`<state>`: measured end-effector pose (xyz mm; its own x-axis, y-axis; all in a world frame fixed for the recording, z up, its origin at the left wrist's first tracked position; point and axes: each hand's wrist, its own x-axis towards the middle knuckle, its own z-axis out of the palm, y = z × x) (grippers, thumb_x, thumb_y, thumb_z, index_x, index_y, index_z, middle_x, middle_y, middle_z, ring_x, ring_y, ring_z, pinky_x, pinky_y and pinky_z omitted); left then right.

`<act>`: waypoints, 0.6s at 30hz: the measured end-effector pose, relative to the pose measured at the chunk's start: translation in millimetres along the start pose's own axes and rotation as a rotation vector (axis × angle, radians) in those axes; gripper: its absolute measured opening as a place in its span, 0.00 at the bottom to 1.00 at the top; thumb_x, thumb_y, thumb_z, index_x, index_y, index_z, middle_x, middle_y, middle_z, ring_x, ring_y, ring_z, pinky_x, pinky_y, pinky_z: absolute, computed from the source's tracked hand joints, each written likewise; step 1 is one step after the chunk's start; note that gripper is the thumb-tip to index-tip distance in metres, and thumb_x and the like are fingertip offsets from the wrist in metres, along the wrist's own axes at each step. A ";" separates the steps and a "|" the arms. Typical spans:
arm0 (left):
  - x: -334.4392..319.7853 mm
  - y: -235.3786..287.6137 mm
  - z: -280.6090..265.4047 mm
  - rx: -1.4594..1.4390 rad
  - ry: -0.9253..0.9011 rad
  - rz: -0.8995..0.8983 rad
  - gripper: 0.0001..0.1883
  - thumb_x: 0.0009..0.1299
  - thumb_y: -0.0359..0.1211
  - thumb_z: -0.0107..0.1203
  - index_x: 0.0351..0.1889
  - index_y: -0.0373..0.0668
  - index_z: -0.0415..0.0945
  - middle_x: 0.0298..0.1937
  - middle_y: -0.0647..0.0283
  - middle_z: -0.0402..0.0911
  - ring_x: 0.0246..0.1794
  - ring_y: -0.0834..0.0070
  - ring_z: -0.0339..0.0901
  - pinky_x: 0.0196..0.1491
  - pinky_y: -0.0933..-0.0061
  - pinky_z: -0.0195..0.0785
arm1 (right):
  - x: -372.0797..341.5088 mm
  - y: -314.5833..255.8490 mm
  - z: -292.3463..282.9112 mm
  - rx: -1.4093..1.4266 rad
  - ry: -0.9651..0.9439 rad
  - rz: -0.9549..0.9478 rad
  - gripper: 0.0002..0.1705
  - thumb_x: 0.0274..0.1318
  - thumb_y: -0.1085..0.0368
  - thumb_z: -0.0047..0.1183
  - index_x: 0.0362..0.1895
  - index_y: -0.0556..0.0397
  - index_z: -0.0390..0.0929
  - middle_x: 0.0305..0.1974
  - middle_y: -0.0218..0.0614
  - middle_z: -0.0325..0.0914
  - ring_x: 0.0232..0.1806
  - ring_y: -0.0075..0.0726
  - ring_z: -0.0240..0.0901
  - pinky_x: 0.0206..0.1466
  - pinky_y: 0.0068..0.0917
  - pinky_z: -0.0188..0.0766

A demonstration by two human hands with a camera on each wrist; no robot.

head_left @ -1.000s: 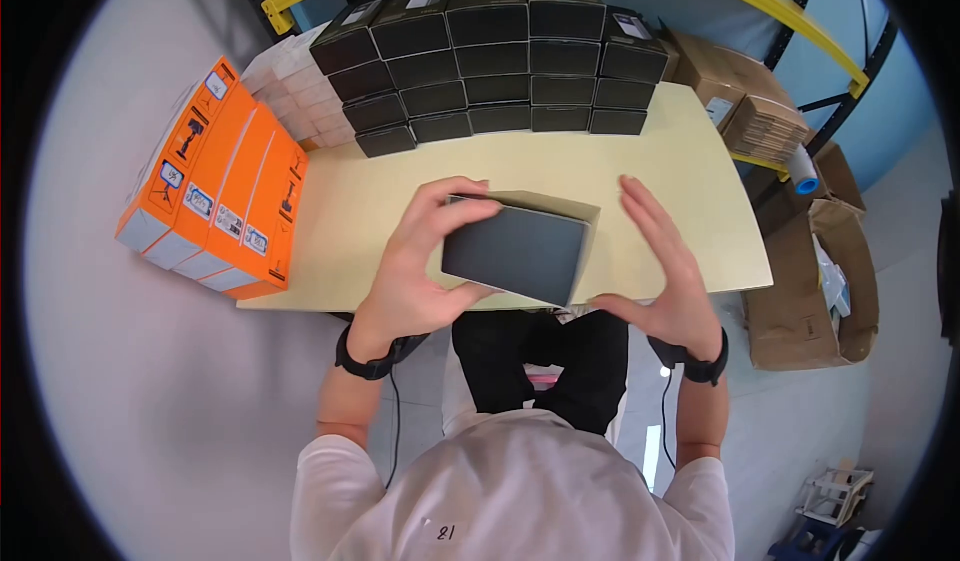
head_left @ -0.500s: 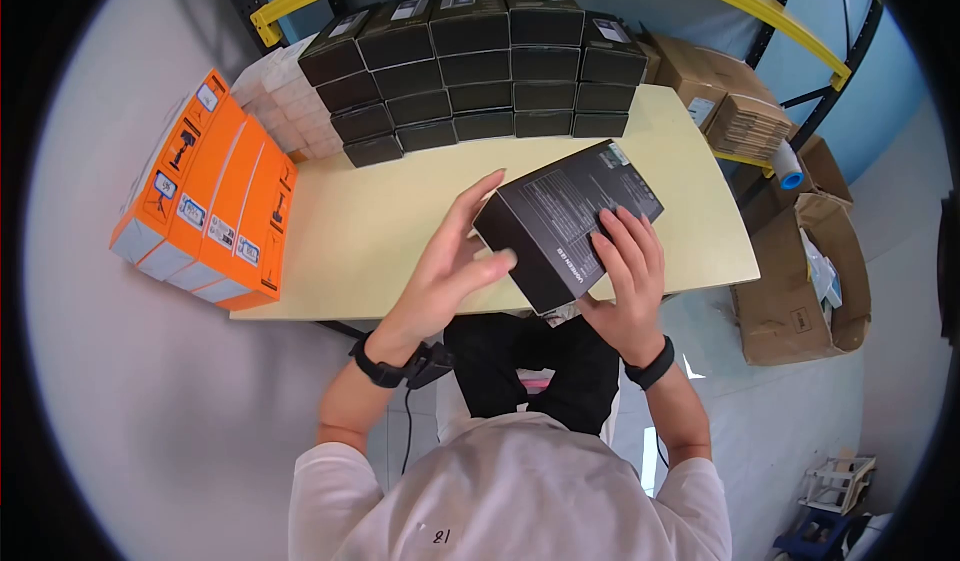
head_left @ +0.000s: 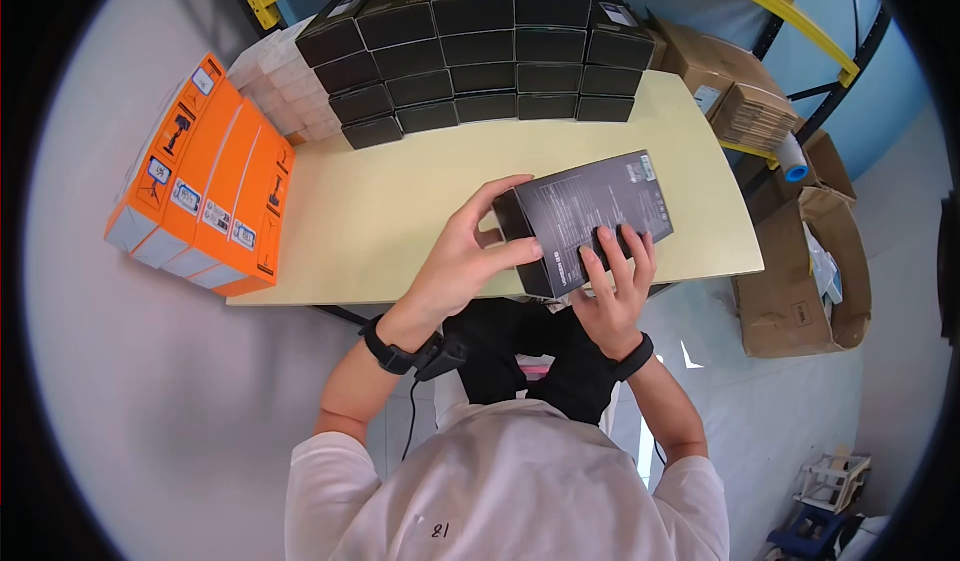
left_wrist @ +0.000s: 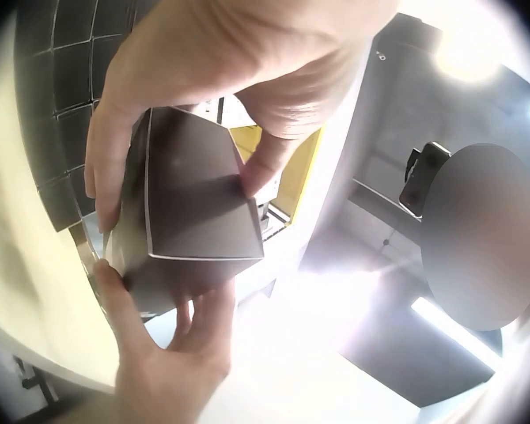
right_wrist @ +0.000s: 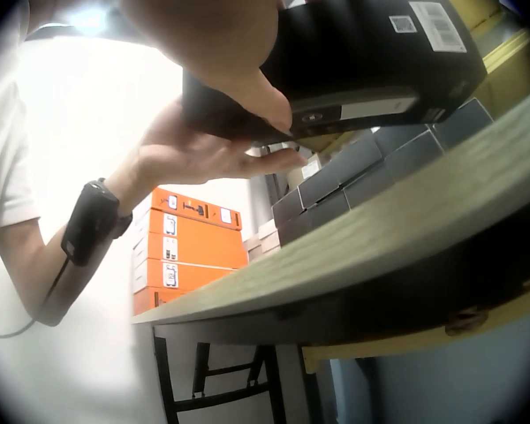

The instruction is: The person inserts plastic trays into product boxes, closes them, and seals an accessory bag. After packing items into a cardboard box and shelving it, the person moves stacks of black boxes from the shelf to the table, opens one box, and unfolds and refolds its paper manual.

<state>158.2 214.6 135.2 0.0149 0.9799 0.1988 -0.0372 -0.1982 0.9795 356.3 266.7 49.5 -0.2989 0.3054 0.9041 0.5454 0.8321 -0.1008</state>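
A black printed cardboard box (head_left: 610,201) is held tilted above the front of the table, its face of small text turned up. My left hand (head_left: 455,261) grips its plain left end, thumb on the near edge and fingers around the far side. With my right hand (head_left: 615,296) I hold the near right side, several fingertips lying on the printed face. In the left wrist view the plain end (left_wrist: 199,194) of the box sits between both hands. A barcode label (right_wrist: 437,26) shows on the box in the right wrist view.
Matching black boxes (head_left: 480,76) stand stacked along the back of the pale table (head_left: 380,211). Orange boxes (head_left: 205,186) line the left side, with small white boxes (head_left: 290,86) behind them. An open brown carton (head_left: 790,311) stands on the floor at the right.
The box has turned from its plain dark side to the text face, then tipped further and shifted slightly right. My right hand, off the box a second ago, now holds it.
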 end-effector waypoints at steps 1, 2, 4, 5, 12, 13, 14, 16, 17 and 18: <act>-1.8 -3.5 3.4 -0.152 0.049 -0.090 0.31 0.65 0.24 0.55 0.68 0.42 0.61 0.60 0.56 0.67 0.56 0.71 0.71 0.53 0.70 0.70 | -3.7 1.8 1.4 -0.037 -0.004 -0.019 0.30 0.39 0.73 0.65 0.51 0.39 0.77 0.59 0.35 0.74 0.62 0.55 0.66 0.67 0.57 0.55; -3.1 -7.7 7.4 -0.305 0.097 -0.179 0.31 0.67 0.25 0.56 0.68 0.45 0.60 0.60 0.55 0.66 0.51 0.73 0.75 0.47 0.75 0.73 | -7.9 3.5 4.6 -0.030 0.006 -0.024 0.26 0.41 0.71 0.65 0.49 0.38 0.79 0.58 0.31 0.75 0.62 0.54 0.66 0.67 0.58 0.54; -4.6 -22.2 16.8 -0.210 0.178 -0.138 0.32 0.68 0.25 0.55 0.70 0.47 0.57 0.59 0.54 0.66 0.48 0.73 0.76 0.45 0.76 0.73 | -15.5 4.0 9.9 -0.035 -0.007 -0.039 0.25 0.42 0.70 0.66 0.48 0.37 0.79 0.58 0.30 0.75 0.61 0.53 0.67 0.68 0.57 0.54; -4.8 -29.4 18.7 -0.114 0.256 -0.095 0.32 0.69 0.25 0.54 0.71 0.48 0.55 0.59 0.53 0.66 0.45 0.74 0.77 0.44 0.77 0.73 | -16.6 3.7 10.2 -0.042 -0.018 -0.055 0.24 0.42 0.68 0.67 0.48 0.37 0.79 0.58 0.30 0.76 0.61 0.53 0.67 0.68 0.57 0.54; -7.3 -30.8 -7.4 0.096 0.143 0.092 0.30 0.74 0.25 0.46 0.72 0.43 0.50 0.62 0.48 0.64 0.56 0.66 0.74 0.56 0.69 0.69 | 3.7 34.8 -36.8 0.390 -0.135 0.340 0.28 0.60 0.56 0.57 0.62 0.50 0.71 0.67 0.44 0.63 0.69 0.45 0.58 0.72 0.44 0.51; -8.6 -28.1 -9.7 0.103 0.078 0.083 0.30 0.74 0.25 0.47 0.72 0.42 0.50 0.63 0.48 0.64 0.57 0.65 0.73 0.56 0.68 0.69 | 1.2 42.7 -37.9 0.575 -0.164 0.565 0.29 0.63 0.55 0.54 0.65 0.52 0.68 0.67 0.42 0.63 0.69 0.42 0.58 0.71 0.40 0.51; -7.7 -28.8 -11.4 0.070 0.030 0.093 0.31 0.72 0.25 0.49 0.73 0.41 0.51 0.65 0.49 0.63 0.59 0.63 0.72 0.59 0.67 0.68 | -0.9 50.2 -38.8 0.757 -0.184 0.791 0.30 0.66 0.54 0.51 0.67 0.54 0.65 0.67 0.41 0.63 0.68 0.38 0.58 0.71 0.35 0.51; -4.5 -31.3 -15.1 0.031 -0.052 0.077 0.33 0.71 0.25 0.51 0.73 0.41 0.52 0.66 0.50 0.63 0.60 0.63 0.72 0.60 0.66 0.68 | 0.0 60.3 -43.2 1.121 -0.201 1.237 0.32 0.71 0.52 0.45 0.71 0.58 0.59 0.66 0.38 0.64 0.67 0.30 0.57 0.70 0.25 0.52; -3.1 -30.1 -16.0 -0.004 -0.114 0.058 0.34 0.69 0.25 0.54 0.73 0.41 0.53 0.66 0.51 0.63 0.61 0.64 0.71 0.61 0.65 0.67 | 2.4 59.8 -44.9 1.111 -0.187 1.241 0.32 0.71 0.52 0.45 0.71 0.58 0.59 0.66 0.38 0.64 0.67 0.30 0.57 0.70 0.25 0.52; -3.8 -25.9 -18.0 -0.054 -0.138 -0.027 0.37 0.65 0.23 0.57 0.73 0.42 0.55 0.67 0.53 0.63 0.60 0.66 0.72 0.58 0.66 0.71 | 5.7 56.2 -46.2 1.033 -0.241 1.154 0.33 0.71 0.53 0.45 0.71 0.58 0.58 0.65 0.38 0.64 0.67 0.30 0.57 0.69 0.26 0.52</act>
<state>141.1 216.4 108.4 0.1538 0.9718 0.1789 -0.0882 -0.1668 0.9820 421.4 293.9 68.2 -0.2833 0.9567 0.0661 -0.1629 0.0199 -0.9864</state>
